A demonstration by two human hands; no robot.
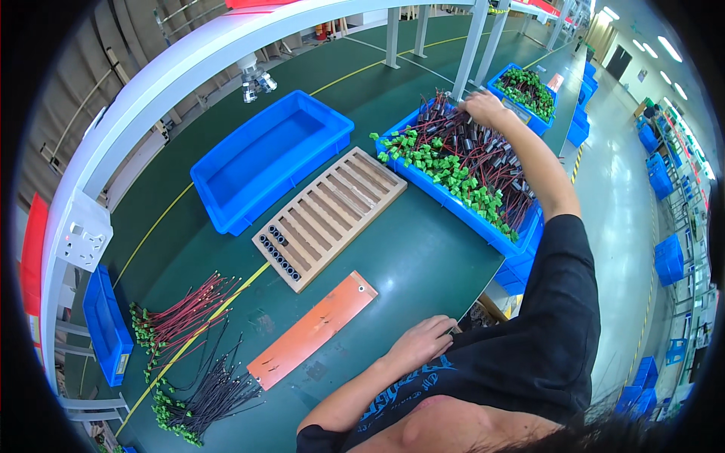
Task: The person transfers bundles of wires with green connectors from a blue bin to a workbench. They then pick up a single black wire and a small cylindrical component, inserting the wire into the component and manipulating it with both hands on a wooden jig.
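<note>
My right hand (483, 109) reaches to the far side of a blue bin (461, 208) heaped with wire leads (491, 155), red and black with green connectors and dark cylindrical parts. Its fingers curl down among the leads; their tips and anything between them are too small to make out. At the table's near edge rests my left hand (419, 340), its fingers stretched out loosely with nothing visible in them. Between the bins lies a slotted wooden tray (328, 211). Several black round parts (279, 257) sit in its slots at the left end.
An empty blue bin (272, 162) stands behind the wooden tray. An orange strip (313, 328) lies in front of it. Red leads (189, 313) and black leads (211, 396) with green connectors are spread at left. Another filled blue bin (525, 94) stands at the far right.
</note>
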